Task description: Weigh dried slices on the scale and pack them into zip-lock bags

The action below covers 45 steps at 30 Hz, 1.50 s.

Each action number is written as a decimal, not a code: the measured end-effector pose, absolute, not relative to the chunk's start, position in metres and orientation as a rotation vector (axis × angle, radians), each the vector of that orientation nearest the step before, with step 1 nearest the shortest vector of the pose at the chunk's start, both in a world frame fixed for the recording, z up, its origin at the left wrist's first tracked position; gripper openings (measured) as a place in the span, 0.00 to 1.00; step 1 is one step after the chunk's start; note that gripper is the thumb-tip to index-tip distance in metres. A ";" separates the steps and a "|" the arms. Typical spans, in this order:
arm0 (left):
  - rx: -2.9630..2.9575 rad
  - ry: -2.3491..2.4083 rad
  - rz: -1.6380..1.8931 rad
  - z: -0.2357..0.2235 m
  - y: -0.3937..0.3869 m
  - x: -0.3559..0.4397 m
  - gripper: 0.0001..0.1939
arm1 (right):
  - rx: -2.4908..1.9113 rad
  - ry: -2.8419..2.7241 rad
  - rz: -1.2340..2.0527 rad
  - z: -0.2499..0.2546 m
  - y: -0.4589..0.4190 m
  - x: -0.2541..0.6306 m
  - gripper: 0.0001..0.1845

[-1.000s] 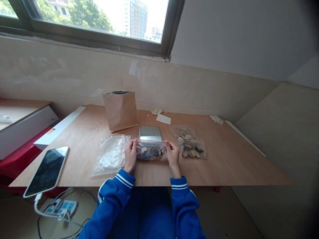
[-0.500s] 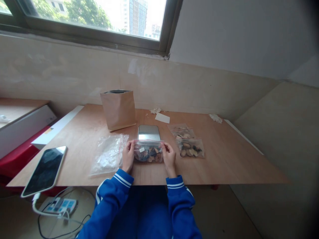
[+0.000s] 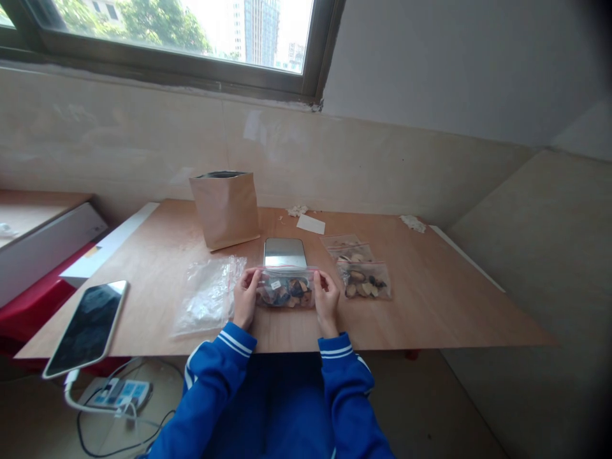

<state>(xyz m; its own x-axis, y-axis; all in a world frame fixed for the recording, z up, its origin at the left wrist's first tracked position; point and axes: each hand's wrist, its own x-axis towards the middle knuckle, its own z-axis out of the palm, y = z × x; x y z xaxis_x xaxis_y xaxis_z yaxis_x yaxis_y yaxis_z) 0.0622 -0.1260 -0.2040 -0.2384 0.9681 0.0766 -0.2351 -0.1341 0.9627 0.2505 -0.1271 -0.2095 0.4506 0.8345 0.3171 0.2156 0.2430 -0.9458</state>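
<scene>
A small clear zip bag [image 3: 287, 290] with dark and pale dried pieces in it is held up at the table's near edge. My left hand [image 3: 245, 299] pinches its left end and my right hand [image 3: 326, 298] pinches its right end along the red zip strip. Right behind the bag sits a small scale with a shiny steel top [image 3: 285, 252]. Two more filled zip bags [image 3: 364, 280] lie to the right of my right hand. A pile of empty zip bags [image 3: 209, 294] lies just left of my left hand.
An open brown paper bag [image 3: 225, 208] stands behind the scale. A phone [image 3: 87, 326] on a cable overhangs the wooden table's [image 3: 430, 306] left corner. A white slip [image 3: 310, 224] and paper scraps lie near the wall. A power strip [image 3: 117, 394] lies on the floor.
Both hands have drawn a little closer together on the bag's top edge, and the bag has stayed in place in front of the scale.
</scene>
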 end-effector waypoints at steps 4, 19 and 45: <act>0.969 1.153 1.613 -0.203 -0.126 0.063 0.18 | -1.304 -1.045 0.511 -0.210 -0.127 0.250 0.21; 1.114 1.215 1.619 -0.206 -0.124 0.062 0.16 | -1.226 -0.950 0.658 -0.213 -0.125 0.251 0.22; 1.161 1.219 1.629 -0.207 -0.123 0.063 0.14 | -1.131 -0.997 0.748 -0.225 -0.118 0.253 0.16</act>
